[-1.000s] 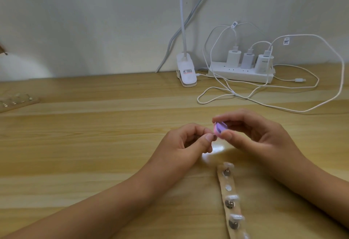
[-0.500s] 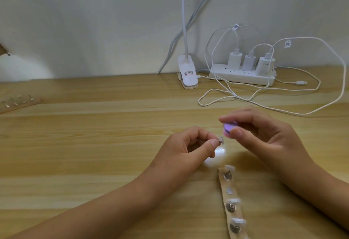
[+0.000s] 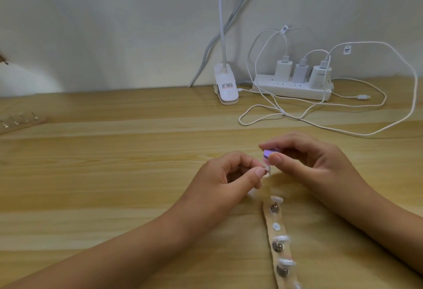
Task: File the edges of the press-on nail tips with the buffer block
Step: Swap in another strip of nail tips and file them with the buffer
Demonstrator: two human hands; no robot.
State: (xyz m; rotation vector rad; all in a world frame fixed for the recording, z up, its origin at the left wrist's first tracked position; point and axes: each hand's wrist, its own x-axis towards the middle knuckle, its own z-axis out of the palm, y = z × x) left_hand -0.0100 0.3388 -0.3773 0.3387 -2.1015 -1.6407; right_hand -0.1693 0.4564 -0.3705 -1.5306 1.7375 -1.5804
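My left hand point(image 3: 225, 177) pinches a small clear press-on nail tip point(image 3: 336, 168) between thumb and forefinger, just above the table. My right hand point(image 3: 306, 160) holds a small purple buffer block point(image 3: 270, 153) between thumb and fingers, its lower edge touching the nail tip. In front of my hands lies a wooden strip point(image 3: 279, 254) with metal studs, several of them carrying nail tips point(image 3: 281, 239), and one stud bare with a white pad point(image 3: 276, 226).
A second wooden nail strip point(image 3: 20, 121) lies at the far left. A clip lamp base point(image 3: 225, 87), a white power strip point(image 3: 295, 89) with three chargers and loose white cables point(image 3: 343, 126) sit along the wall at the back right.
The buffer block has come back down against the nail tip after parting from it half a second ago. Both hands stay in the same spot above the strip.
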